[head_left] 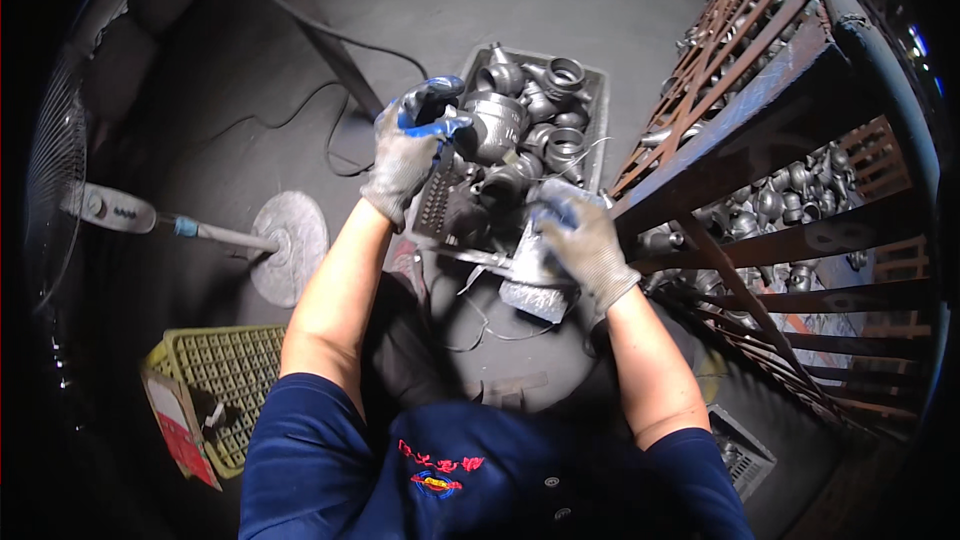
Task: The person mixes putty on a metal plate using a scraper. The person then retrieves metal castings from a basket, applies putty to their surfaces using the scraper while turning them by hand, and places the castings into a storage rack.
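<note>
My left hand (403,155), in a grey glove with a blue-coated palm, is raised at the left side of a grey crate (600,110). Its fingers and thumb curve apart, their tips close to a large round metal fitting (495,127). Whether they touch it is not clear. Several dark metal pipe fittings (565,148) fill the crate, some with open round mouths. My right hand (585,245), gloved alike, is over the crate's near right corner beside a pale, dust-coated block-shaped object (535,295). Motion smears its fingers, so its grip is unclear.
A rusty barred metal cage (740,165) full of fittings stands close on the right. At left are a fan on a round base (290,245) and a yellow plastic crate (225,370). Cables (350,40) run across the floor. Another crate (745,450) sits low right.
</note>
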Demonstrator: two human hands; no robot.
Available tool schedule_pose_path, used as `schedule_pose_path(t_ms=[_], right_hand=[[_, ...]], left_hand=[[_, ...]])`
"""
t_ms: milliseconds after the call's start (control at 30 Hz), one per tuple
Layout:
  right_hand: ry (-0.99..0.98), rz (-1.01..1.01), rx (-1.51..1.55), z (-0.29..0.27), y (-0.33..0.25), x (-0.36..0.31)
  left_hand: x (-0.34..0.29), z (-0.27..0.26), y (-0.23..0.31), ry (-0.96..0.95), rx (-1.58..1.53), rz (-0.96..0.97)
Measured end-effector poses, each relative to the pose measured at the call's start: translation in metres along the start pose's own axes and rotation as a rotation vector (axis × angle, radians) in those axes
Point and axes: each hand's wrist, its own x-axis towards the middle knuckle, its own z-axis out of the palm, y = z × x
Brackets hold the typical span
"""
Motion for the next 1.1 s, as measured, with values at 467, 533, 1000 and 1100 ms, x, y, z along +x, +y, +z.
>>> schedule_pose_path(t_ms=[467, 533, 1000, 1100], right_hand=[[-0.318, 0.208, 0.701, 0.012, -0.007, 0.031], [-0.307, 0.274, 0.685, 0.013, -0.004, 0.03], [-0.229, 0.205, 0.783, 0.015, -0.027, 0.028], [-0.217, 0.157, 0.686, 0.02, -0.019, 0.031]], left_hand=[[-0.076, -0.028, 0.005, -0.221, -0.105, 0.205], [-0.073, -0.029, 0.006, -0.246, -0.205, 0.063], [-0.085, 0.0, -0.016, -0.306, -1.081, -0.822], [-0.079, 0.0, -0.023, -0.444, -1.296, -0.864]])
